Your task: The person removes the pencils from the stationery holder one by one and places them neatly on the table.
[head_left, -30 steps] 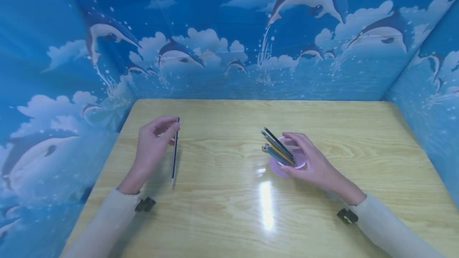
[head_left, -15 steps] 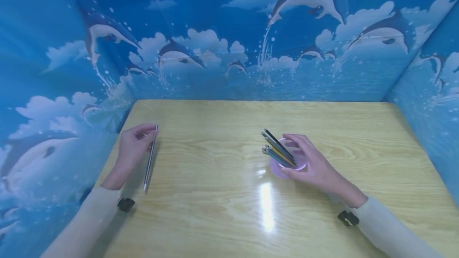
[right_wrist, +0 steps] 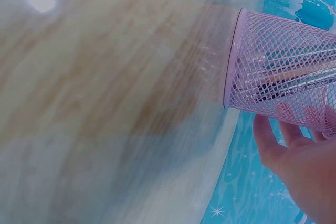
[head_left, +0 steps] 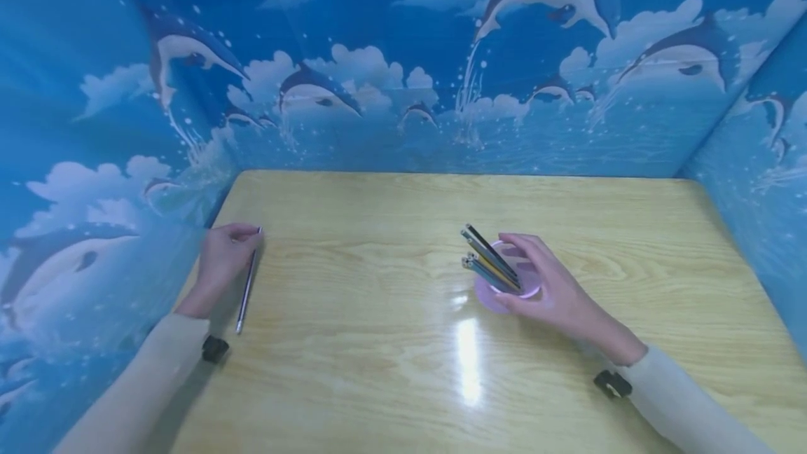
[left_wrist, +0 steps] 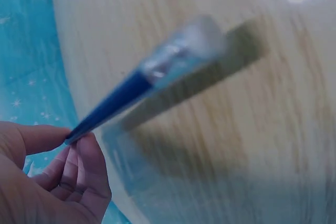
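Note:
Between thumb and fingertips, my left hand (head_left: 221, 261) pinches a blue pencil (head_left: 249, 286) by one end, over the left side of the table. In the left wrist view the pencil (left_wrist: 121, 95) slants away from the fingers, its silver ferrule and pale eraser farthest out and blurred. Whether the eraser touches the wood I cannot tell. My right hand (head_left: 551, 293) grips a pink mesh pencil cup (head_left: 487, 297) around its side, right of the table's middle. Several pencils (head_left: 490, 265) lean leftward out of it. The right wrist view shows the cup (right_wrist: 278, 66) and its round base rim.
The wood-grain table (head_left: 378, 342) lies under both hands, with a bright reflection near its middle. Blue dolphin-print sheets (head_left: 372, 132) stand along its back, left and right edges. Small black devices sit on both wrists.
My left hand has carried the pencil leftward and slightly toward me, close to the table's left edge. The right hand and cup stay in place.

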A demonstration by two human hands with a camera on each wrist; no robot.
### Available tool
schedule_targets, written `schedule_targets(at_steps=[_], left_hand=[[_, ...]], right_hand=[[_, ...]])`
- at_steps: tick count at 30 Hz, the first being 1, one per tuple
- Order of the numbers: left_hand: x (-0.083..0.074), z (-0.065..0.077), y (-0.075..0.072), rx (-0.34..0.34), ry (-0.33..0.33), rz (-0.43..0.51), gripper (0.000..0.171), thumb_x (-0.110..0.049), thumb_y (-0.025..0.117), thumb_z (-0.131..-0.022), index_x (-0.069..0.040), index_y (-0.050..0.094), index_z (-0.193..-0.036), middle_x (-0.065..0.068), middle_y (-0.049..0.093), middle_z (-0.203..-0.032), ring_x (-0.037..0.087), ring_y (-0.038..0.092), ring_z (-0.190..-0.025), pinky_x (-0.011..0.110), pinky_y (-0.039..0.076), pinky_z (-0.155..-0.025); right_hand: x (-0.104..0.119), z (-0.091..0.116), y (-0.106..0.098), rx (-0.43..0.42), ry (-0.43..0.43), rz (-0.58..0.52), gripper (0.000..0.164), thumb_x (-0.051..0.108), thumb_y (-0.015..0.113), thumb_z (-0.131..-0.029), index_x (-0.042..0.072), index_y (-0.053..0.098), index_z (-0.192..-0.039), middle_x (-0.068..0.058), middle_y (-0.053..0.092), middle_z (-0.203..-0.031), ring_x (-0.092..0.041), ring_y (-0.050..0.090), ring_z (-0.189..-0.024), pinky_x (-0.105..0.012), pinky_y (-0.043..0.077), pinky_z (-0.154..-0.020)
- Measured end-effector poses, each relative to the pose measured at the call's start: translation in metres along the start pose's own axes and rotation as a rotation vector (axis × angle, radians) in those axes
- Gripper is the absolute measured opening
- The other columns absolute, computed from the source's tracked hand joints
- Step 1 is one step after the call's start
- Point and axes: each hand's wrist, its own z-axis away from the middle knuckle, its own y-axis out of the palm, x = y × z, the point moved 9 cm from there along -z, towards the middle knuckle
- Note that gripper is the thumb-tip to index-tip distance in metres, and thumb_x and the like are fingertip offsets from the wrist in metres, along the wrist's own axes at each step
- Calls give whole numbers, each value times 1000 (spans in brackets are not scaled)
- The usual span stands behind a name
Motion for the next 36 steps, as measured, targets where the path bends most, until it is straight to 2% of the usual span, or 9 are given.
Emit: schedule_targets(at_steps=[2,4,9,12,18,24,30,36], left_hand=[[4,-2,2,0,-12,-14,33,-18,72,-105,6,74,-127,28,76,-115,13,67,-70,22,56,-57],[8,-6,5,3,-16,-36,33,-18,72,-105,7,73,-127,29,76,-115,21,71,-76,22,55,-58],[13,-12,8,-12,31,-110,31,-18,72,-105,9,73,-122,30,75,-115,41,72,-95,36,58,-72],[14,-14,9,-13,36,-138,30,-17,72,-105,8,73,-121,29,74,-113,41,70,-95,42,57,-74],[17,-15,12,5,-13,-141,31,-19,71,-105,6,71,-124,28,72,-115,37,68,-94,40,57,-74],[19,-15,12,15,-9,-126,32,-20,70,-106,6,71,-125,28,72,-116,38,69,-97,40,57,-75],[23,-15,13,10,-19,-118,33,-20,71,-106,5,71,-126,27,72,-117,37,69,-97,40,57,-75],[23,-13,12,37,-52,-86,41,-25,71,-106,5,67,-133,27,68,-124,40,66,-106,48,58,-85]], right_hand=[[0,-1,0,1,-6,0,96,18,92,-89,13,38,-168,-10,50,-158,-36,57,-137,-62,52,-111],[0,-1,0,-2,-13,3,96,18,92,-89,13,38,-168,-11,50,-158,-37,57,-137,-62,52,-110],[0,0,1,-1,-16,-1,96,18,91,-89,13,38,-168,-10,50,-158,-36,57,-137,-61,52,-111],[0,0,1,2,-3,-14,95,19,92,-89,14,38,-168,-8,50,-158,-34,56,-138,-61,52,-111],[0,0,1,2,13,-19,94,20,92,-90,14,39,-168,-7,50,-159,-34,56,-139,-62,51,-112],[1,-1,0,0,23,-15,96,20,93,-89,18,38,-168,-5,49,-159,-31,55,-140,-59,49,-114],[2,-1,0,-5,17,2,97,19,93,-88,17,38,-168,-5,49,-160,-31,54,-140,-58,50,-114],[3,-1,0,-4,15,-9,96,17,93,-88,12,39,-168,-7,50,-159,-33,55,-139,-60,51,-112]])
